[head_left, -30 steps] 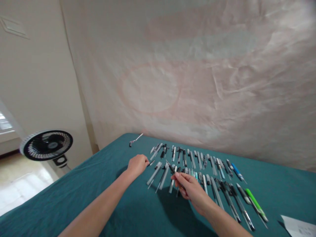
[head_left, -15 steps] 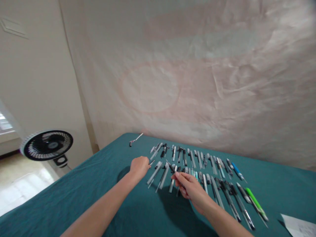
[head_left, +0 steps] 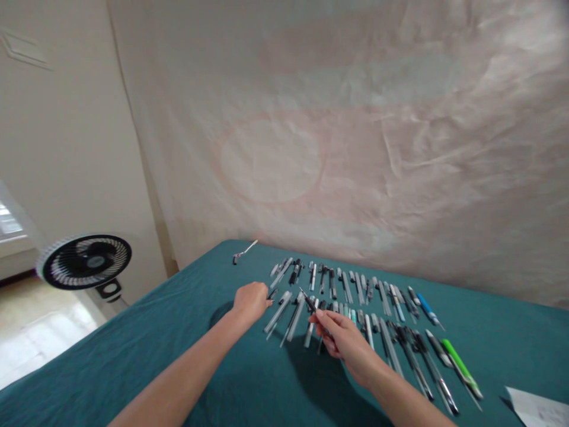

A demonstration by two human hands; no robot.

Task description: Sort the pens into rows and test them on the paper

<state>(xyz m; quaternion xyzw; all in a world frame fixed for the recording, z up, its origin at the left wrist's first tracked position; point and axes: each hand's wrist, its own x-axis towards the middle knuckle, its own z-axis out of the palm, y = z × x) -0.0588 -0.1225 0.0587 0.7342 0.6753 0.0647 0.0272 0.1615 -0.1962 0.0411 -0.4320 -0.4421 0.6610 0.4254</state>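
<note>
- The person's left hand [head_left: 251,299] is curled nearly into a fist above the desk [head_left: 186,332], its fingers clenched on a small dark piece [head_left: 272,293] that pokes out toward the pens. It may be a cap, but it is too small to tell.
- The right hand [head_left: 342,339] pinches a dark pen [head_left: 310,302] between thumb and fingers. The pen is lifted off the cloth, slanting up and to the left, with its far end pointing at the left hand.
- The two held parts are near each other but apart, with a gap between the pen's end and the small dark piece.
- Judging by this, the work in hand is handling one pen from the spread with both hands. The pen is out of its row and raised.
- Bringing the two parts together would call for lining up the pen's end with the piece, a fine move given how thin both are.
- Under and beyond the hands, rows of pens [head_left: 355,290] lie side by side on the teal cloth, with a blue pen [head_left: 425,307] and a green pen [head_left: 457,360] toward the right.
- A lone pen [head_left: 243,251] lies well apart at the far corner, a sheet of paper [head_left: 537,409] lies at the near right, and a fan [head_left: 84,261] stands off to the left.
</note>
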